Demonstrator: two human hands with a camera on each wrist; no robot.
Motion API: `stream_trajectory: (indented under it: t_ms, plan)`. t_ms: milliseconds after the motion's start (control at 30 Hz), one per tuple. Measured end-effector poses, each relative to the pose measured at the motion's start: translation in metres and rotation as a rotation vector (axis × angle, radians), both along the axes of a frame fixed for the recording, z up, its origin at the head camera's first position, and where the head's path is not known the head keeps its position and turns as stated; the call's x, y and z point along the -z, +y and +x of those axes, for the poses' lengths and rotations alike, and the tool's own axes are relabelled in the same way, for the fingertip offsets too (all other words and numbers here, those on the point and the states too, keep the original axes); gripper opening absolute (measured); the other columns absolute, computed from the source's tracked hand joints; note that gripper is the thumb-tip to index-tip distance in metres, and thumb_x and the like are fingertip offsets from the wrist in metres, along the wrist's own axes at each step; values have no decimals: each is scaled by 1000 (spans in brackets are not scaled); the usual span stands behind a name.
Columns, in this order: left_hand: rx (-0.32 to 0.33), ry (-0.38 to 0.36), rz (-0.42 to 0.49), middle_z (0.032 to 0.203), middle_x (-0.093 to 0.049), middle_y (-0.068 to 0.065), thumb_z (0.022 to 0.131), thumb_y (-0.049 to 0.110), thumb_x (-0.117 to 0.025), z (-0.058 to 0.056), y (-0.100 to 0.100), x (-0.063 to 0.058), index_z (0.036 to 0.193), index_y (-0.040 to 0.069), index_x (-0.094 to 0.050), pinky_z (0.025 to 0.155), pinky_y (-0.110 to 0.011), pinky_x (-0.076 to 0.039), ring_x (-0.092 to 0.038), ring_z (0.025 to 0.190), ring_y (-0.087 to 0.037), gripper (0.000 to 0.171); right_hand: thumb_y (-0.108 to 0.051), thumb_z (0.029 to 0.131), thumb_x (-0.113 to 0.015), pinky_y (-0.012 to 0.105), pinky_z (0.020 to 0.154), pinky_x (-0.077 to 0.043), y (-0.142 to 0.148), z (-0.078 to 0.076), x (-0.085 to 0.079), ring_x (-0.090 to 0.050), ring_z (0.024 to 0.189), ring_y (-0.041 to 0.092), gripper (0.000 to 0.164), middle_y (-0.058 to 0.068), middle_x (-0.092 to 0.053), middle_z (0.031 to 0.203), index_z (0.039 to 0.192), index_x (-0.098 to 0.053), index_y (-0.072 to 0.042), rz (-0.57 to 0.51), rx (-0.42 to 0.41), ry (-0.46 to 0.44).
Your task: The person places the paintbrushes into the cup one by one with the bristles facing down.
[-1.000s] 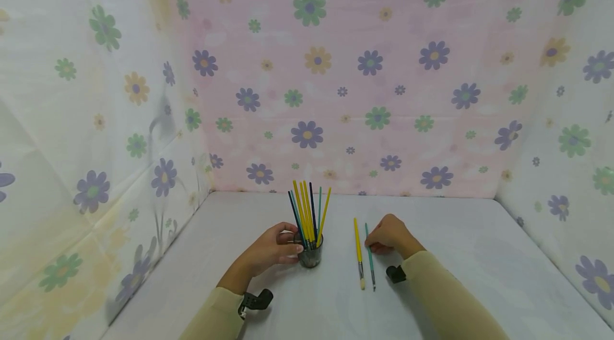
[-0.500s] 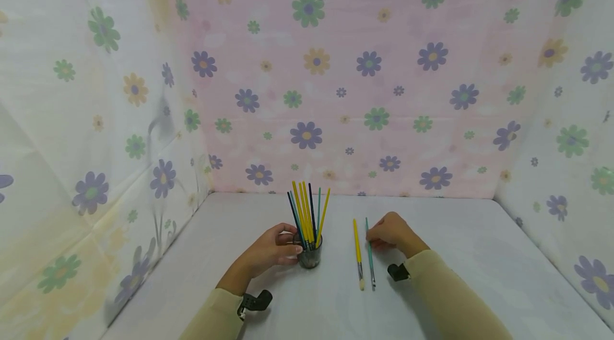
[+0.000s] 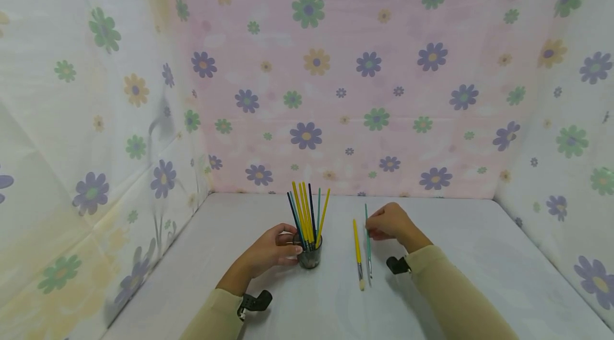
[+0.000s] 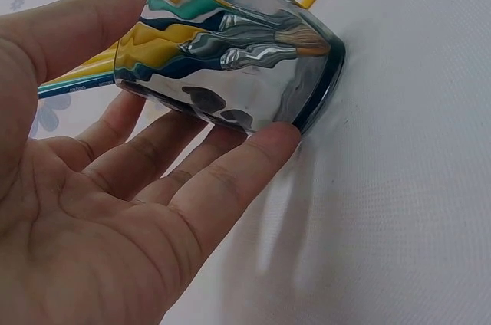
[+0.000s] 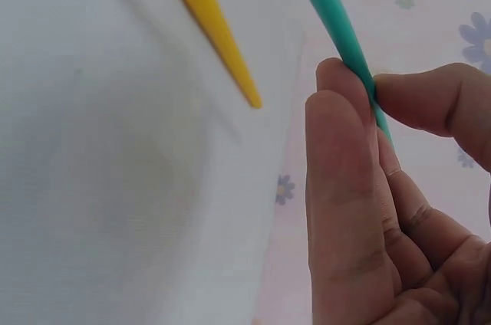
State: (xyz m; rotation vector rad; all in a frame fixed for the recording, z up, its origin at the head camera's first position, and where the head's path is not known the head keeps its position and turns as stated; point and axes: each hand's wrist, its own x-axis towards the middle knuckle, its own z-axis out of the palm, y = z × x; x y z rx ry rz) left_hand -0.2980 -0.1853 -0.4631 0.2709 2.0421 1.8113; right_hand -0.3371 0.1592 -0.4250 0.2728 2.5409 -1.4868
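Observation:
My left hand (image 3: 269, 250) holds a clear glass (image 3: 310, 261), its thumb near the rim and its fingers along the side. Inside the glass (image 4: 265, 95) stand several paintbrushes (image 3: 307, 217) with yellow, teal and dark blue handles, bristles down. My right hand (image 3: 393, 225) pinches the handle of a teal paintbrush (image 3: 369, 255) between thumb and fingers. In the right wrist view the teal handle (image 5: 328, 14) passes between the thumb and fingertips. A yellow paintbrush (image 3: 357, 249) lies on the table just left of it, bristles towards me.
The white table (image 3: 316, 308) runs back to a pink flowered cloth (image 3: 336, 105). Flowered white cloth (image 3: 110, 132) hangs along the left side, with more on the right (image 3: 571, 169). A dark camera strap sits on each wrist.
My right hand has moved slightly away from me, taking the teal paintbrush with it; the brush has slid past the yellow one's far end. The left hand and glass stay put.

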Motion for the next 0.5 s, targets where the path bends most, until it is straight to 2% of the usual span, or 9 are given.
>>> stream_trajectory:
  t_ms: [233, 500]
  plan:
    - [-3, 5, -10, 147, -56, -22, 89, 17, -83, 2, 1, -1, 138, 5, -47, 93, -45, -61, -66, 118, -28, 61, -12, 87, -79, 34, 70, -65, -2, 2, -16, -74, 73, 21, 24, 14, -76, 89, 105, -75, 3, -66, -25, 64]
    - [1, 3, -11, 150, -53, -23, 90, 16, -82, 4, 1, -4, 141, 5, -47, 94, -46, -61, -65, 121, -29, 63, -15, 93, -74, 34, 73, -65, -10, 6, -39, -76, 80, 22, 25, 15, -76, 96, 112, -72, 2, -146, -52, 158]
